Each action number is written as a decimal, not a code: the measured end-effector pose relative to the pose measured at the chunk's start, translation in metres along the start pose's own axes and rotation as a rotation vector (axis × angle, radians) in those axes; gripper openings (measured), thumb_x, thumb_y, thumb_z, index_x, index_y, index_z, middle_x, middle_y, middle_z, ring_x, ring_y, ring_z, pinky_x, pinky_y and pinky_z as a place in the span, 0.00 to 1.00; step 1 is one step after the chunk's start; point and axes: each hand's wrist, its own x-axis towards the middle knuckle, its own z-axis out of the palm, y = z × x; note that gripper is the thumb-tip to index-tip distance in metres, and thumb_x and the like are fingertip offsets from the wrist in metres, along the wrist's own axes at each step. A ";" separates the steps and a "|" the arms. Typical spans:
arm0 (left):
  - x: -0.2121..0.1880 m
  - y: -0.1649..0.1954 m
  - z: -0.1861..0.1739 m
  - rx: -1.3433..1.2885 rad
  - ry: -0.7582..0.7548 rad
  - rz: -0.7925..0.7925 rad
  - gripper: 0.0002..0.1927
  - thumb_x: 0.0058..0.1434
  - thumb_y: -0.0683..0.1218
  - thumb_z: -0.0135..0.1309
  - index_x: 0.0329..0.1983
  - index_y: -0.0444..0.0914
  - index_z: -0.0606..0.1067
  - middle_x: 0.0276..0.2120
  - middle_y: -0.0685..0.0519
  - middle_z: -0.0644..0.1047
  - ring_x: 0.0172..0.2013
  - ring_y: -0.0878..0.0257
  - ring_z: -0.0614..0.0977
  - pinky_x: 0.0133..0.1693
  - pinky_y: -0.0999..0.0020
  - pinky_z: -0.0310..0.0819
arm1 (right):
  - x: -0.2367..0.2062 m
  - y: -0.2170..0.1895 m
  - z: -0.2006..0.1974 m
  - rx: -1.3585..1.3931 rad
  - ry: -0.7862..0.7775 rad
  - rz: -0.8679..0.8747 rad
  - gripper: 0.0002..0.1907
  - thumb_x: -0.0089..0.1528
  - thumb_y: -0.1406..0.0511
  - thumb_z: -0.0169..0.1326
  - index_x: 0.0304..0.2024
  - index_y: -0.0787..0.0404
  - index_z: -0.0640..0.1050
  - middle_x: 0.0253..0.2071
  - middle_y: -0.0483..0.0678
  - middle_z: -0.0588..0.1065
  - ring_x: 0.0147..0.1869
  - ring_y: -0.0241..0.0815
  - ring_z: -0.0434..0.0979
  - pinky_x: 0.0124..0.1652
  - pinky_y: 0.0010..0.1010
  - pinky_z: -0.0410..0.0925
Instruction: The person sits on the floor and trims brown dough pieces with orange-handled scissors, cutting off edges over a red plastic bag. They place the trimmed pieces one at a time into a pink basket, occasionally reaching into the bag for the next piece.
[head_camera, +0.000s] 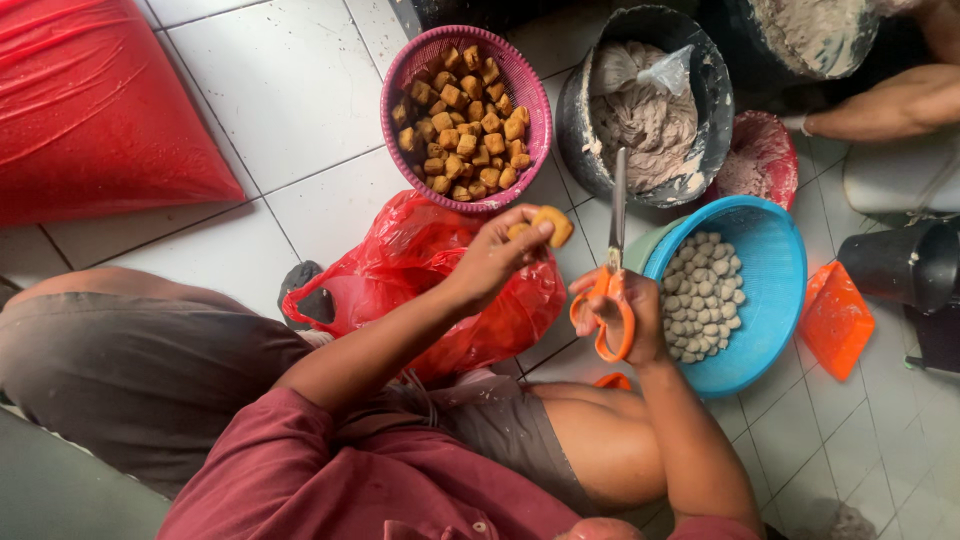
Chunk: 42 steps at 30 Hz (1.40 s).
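You sit on a white tiled floor (290, 90); your left hand (495, 255) pinches a tofu puff (553, 224), your right hand (625, 315) grips closed scissors (612, 270).

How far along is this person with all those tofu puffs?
Done: a blue basin already holds a pile of grey-white balls. In hand: the left hand holds one tofu puff, the right hand orange-handled scissors. Left: the pink basket is nearly full of puffs.
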 end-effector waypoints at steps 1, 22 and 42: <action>0.003 0.008 -0.005 -0.008 0.036 0.024 0.12 0.71 0.50 0.56 0.49 0.38 0.75 0.36 0.58 0.76 0.33 0.73 0.72 0.37 0.77 0.65 | -0.003 -0.002 0.000 0.018 -0.093 0.032 0.36 0.59 0.44 0.63 0.46 0.72 0.76 0.24 0.48 0.75 0.28 0.37 0.76 0.31 0.27 0.69; -0.024 0.027 -0.002 0.219 -0.112 0.125 0.05 0.70 0.40 0.59 0.44 0.34 0.74 0.41 0.54 0.80 0.42 0.70 0.80 0.46 0.74 0.75 | -0.006 -0.004 0.003 0.247 -0.444 0.307 0.33 0.61 0.45 0.59 0.45 0.71 0.77 0.31 0.54 0.75 0.32 0.41 0.75 0.38 0.35 0.70; 0.015 0.021 -0.047 -0.207 0.169 0.032 0.12 0.74 0.44 0.52 0.58 0.38 0.69 0.45 0.56 0.73 0.45 0.66 0.76 0.54 0.66 0.75 | -0.008 -0.004 -0.001 0.299 -0.348 0.292 0.36 0.60 0.50 0.65 0.49 0.78 0.76 0.28 0.53 0.74 0.34 0.43 0.75 0.40 0.35 0.69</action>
